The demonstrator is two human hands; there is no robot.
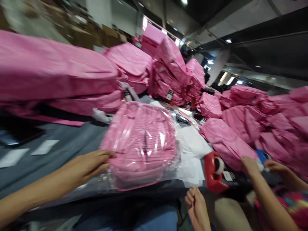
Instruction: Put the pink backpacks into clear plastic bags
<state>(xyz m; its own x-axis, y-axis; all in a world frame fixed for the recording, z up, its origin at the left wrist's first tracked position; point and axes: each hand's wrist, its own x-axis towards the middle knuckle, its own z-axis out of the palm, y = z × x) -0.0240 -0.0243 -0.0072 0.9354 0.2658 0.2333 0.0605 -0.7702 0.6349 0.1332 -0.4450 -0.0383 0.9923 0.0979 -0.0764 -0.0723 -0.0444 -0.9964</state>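
Note:
A pink backpack (pixel 144 138) in a clear plastic bag (pixel 168 160) lies at the table's front edge, its glossy film catching the light. At its lower left side is my left hand (pixel 96 162), the fingers closed together on the bag's edge. Below the table edge, to the right of the bag, I see my right hand (pixel 196 205) raised with curled fingers. Whether anything small is between those fingers I cannot make out. Close above that hand stands a red tape dispenser (pixel 211 175) with a roll of tape (pixel 218 166).
Pink backpacks are heaped along the back (pixel 166 70), at the left (pixel 57 70) and at the right (pixel 271 118). White sheets (pixel 192 168) lie beside the bagged one. A co-worker's hands (pixel 251 165) work at the right. Paper slips (pixel 45 147) and a dark phone-like object (pixel 16 131) are at left.

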